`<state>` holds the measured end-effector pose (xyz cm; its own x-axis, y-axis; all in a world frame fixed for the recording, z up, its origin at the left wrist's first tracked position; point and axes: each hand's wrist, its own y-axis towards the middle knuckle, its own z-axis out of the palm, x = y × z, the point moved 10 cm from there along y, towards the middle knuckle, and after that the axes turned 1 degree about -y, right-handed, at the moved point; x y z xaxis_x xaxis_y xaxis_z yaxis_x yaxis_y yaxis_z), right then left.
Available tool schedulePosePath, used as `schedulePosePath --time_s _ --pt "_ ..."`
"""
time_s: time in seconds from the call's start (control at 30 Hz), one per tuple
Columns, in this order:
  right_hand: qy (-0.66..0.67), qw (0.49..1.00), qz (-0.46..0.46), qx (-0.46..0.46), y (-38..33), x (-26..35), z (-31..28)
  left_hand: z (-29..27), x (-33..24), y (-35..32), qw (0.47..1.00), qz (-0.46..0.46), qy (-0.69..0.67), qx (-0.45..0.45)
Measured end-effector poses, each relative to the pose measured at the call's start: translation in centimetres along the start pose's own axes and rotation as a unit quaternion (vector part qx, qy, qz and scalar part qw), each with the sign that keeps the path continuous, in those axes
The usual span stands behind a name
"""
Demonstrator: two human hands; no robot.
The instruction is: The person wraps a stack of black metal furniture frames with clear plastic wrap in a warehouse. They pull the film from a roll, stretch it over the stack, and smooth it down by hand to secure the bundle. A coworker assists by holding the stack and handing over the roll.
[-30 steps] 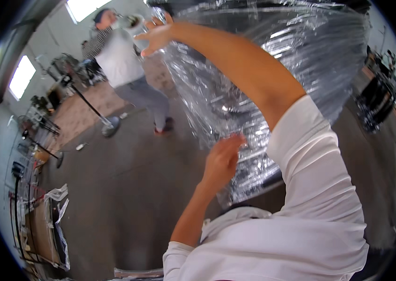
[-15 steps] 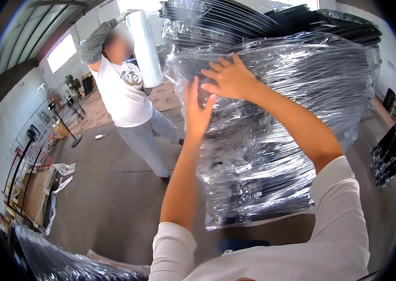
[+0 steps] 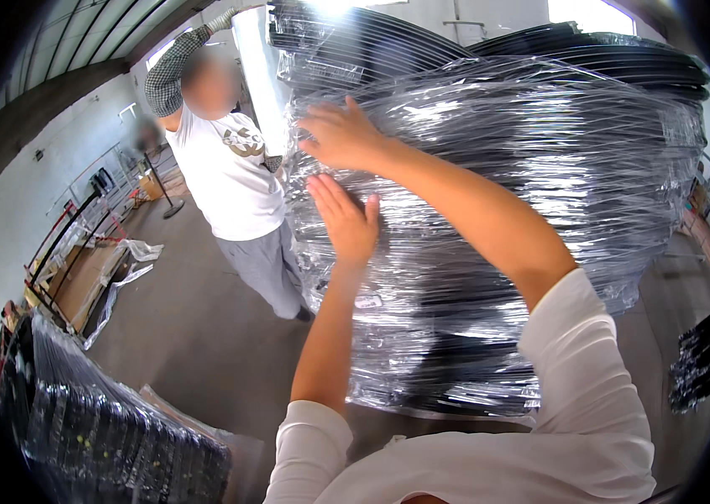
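A tall stack of long black parts (image 3: 489,210) stands in front of me, its sides wrapped in clear stretch film. Flat against the film at the stack's left side lies my left hand (image 3: 346,223), fingers stretched out. Just above it, my right hand (image 3: 342,139) rests on the wrap with its fingers spread. Neither hand grips anything. Behind the stack's left corner a co-worker (image 3: 237,168) in a white shirt and checked sleeves holds a large upright roll of clear film (image 3: 261,80); its right side is partly hidden by the stack.
A second film-wrapped bundle (image 3: 120,420) sits at the lower left. Farther off on the left are a metal rack (image 3: 57,277) with cardboard and a round-based stand (image 3: 172,208). Another black bundle (image 3: 703,361) is at the right edge, on the grey floor (image 3: 195,336).
My view has turned, showing more of the lower-left bundle. Both hands sit farther left on the wrap, the left one lower. The co-worker and film roll are now partly behind the stack's corner.
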<state>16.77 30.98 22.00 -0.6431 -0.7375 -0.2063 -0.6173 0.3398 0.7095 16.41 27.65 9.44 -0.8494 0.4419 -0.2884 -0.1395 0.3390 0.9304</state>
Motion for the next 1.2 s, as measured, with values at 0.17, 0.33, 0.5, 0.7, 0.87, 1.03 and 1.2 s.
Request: schedulePosePath --time_s 0.17,0.33,0.5,0.7,0.87,1.03,1.2 --pt "-0.167 0.981 -0.056 0.074 -6.7 -0.6 -9.7 -0.8 1.0 0.1 0.998 0.014 0.055 0.02" --pt "-0.294 0.953 -0.058 -0.039 -12.0 -6.9 -16.0 -1.5 1.1 0.7 0.998 -0.002 0.056 0.041" --pt "-0.387 0.919 0.02 0.069 -12.1 -10.3 -14.8 -3.0 1.1 0.6 0.981 -0.166 0.003 0.097" --pt "-0.23 0.953 0.132 0.149 -11.9 -10.7 -14.5 -8.3 -5.3 -10.3 0.974 -0.147 -0.072 0.156" --pt "-0.315 0.94 -0.011 0.132 -16.2 1.0 -16.7 -13.1 -3.2 -27.3 0.933 -0.236 -0.108 0.248" --pt "-0.155 0.96 -0.008 0.232 -21.0 4.4 -16.4 -18.3 -7.2 -33.5 0.927 -0.272 -0.114 0.232" --pt "-0.084 0.964 -0.074 0.243 -23.2 8.6 -14.8 -21.3 -12.1 -31.9 0.925 -0.279 -0.14 0.218"
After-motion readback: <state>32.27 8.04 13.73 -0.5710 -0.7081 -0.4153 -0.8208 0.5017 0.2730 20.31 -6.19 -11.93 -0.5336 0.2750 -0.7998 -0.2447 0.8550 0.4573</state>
